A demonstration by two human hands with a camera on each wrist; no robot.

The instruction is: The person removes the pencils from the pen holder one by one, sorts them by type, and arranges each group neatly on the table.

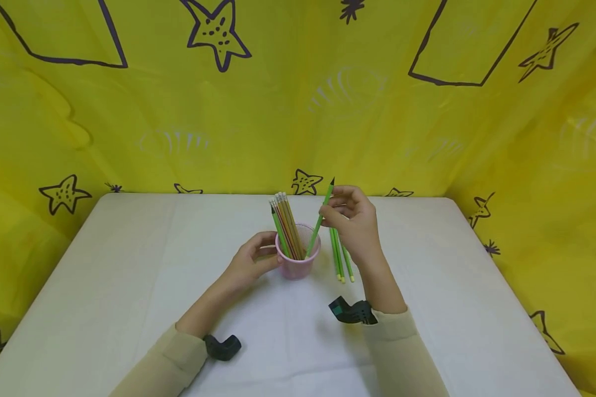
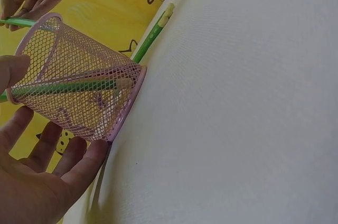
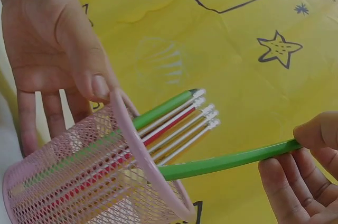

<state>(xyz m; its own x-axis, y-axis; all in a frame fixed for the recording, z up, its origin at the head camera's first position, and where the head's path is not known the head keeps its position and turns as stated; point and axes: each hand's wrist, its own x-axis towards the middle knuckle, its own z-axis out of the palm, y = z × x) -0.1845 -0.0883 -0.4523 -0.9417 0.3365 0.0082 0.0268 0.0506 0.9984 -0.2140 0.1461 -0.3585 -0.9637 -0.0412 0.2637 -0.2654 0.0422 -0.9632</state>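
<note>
A pink mesh pencil cup (image 1: 297,270) stands upright on the table, my left hand (image 1: 250,262) gripping its left side. In the left wrist view the thumb lies at the rim and the fingers curve along the mesh. My right hand (image 1: 355,223) pinches a green pencil (image 3: 227,164) near its dark, sharpened tip, which points up. That pencil's lower end is inside the cup, slanting against the right side of the rim. Several pencils with white-capped ends (image 3: 208,113) lean to the left in the cup, beside another green pencil (image 1: 280,229).
Several green pencils (image 1: 339,259) with yellow ends lie on the white table (image 1: 179,275) just right of the cup, partly behind the right hand. A yellow curtain (image 1: 278,110) with drawn stars hangs behind and along the sides.
</note>
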